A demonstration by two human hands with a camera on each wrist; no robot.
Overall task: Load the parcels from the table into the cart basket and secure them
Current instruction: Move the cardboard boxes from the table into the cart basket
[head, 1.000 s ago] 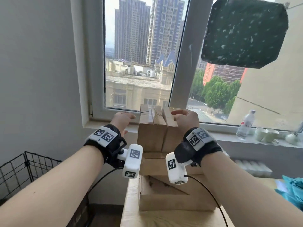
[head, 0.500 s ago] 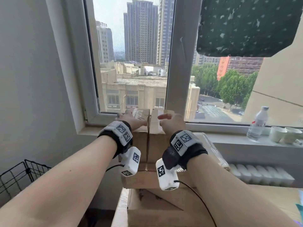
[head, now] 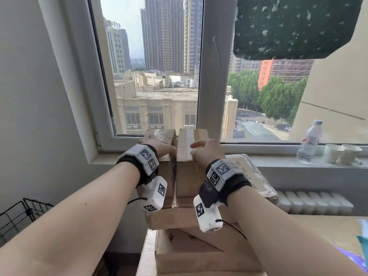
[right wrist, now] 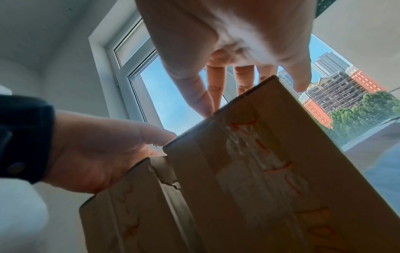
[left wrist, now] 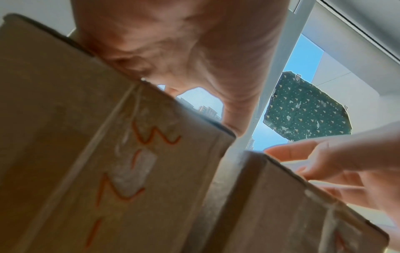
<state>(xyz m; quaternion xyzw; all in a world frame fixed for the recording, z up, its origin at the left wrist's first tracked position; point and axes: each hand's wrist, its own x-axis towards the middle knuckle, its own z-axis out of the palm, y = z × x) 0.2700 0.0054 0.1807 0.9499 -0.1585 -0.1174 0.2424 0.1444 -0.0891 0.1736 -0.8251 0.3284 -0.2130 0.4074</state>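
- Brown cardboard parcels stand upright side by side on a stack of flatter cardboard boxes (head: 189, 218) on the pale worktop (head: 145, 255), in front of the window
- Left upright brown parcel (head: 165, 176) sits under the left hand (head: 159, 146), whose fingers (head: 169, 151) lie over its top; orange handwriting marks its near face in the left wrist view
- Right upright brown parcel (head: 189, 176) is just beside the first, a narrow gap between them; the right hand (head: 207, 150) curls over its top near edge, thumb (right wrist: 194, 95) at one side, fingers beyond the top
- Whether either hand truly grips or only rests on its parcel, I cannot tell
- Black wire cart basket (head: 20, 218) stands low, well apart to the left of the left fingers
- Clear plastic bottle (head: 309, 140) and white paper cups (head: 342, 154) sit on the windowsill, well to the right of the right fingers
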